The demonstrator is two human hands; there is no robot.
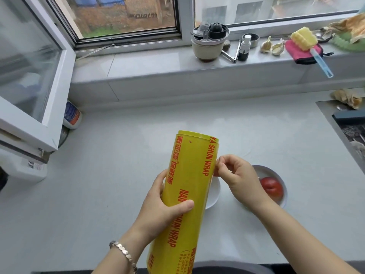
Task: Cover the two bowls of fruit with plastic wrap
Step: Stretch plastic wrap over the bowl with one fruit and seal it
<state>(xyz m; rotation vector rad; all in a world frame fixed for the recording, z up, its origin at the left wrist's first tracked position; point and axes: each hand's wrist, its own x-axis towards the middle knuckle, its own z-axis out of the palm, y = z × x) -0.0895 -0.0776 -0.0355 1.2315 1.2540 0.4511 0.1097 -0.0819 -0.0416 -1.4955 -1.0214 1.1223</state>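
Gripping hand: the left hand (pixel 164 204) wraps the plastic wrap roll (pixel 189 186) at about mid-length, thumb across the front and fingers behind, clamped on it.
Picking hand: the right hand (pixel 237 178) is at the roll's right edge, thumb and forefinger tips pinched together against the yellow surface and the other fingers curled. Whether a loose end of film lies between them cannot be told.
Roll: yellow with red lettering, it is held above the counter (pixel 98 194) in the centre of the frame. It is tilted, with the far end up and the near end cut off by the bottom edge.
First bowl (pixel 214 192): white and mostly hidden behind the roll, so only its right rim shows and its contents are out of sight.
Second bowl (pixel 276 175): white, at lower right, partly behind the right hand. It holds a red fruit (pixel 271 187) with no film over it.
Bracelet (pixel 122 252): metal links on the left wrist, lower centre.
Windowsill (pixel 158 64): runs across the upper frame — on it, at upper right, are a yellow sponge brush (pixel 304 39) and garlic (pixel 273 47).
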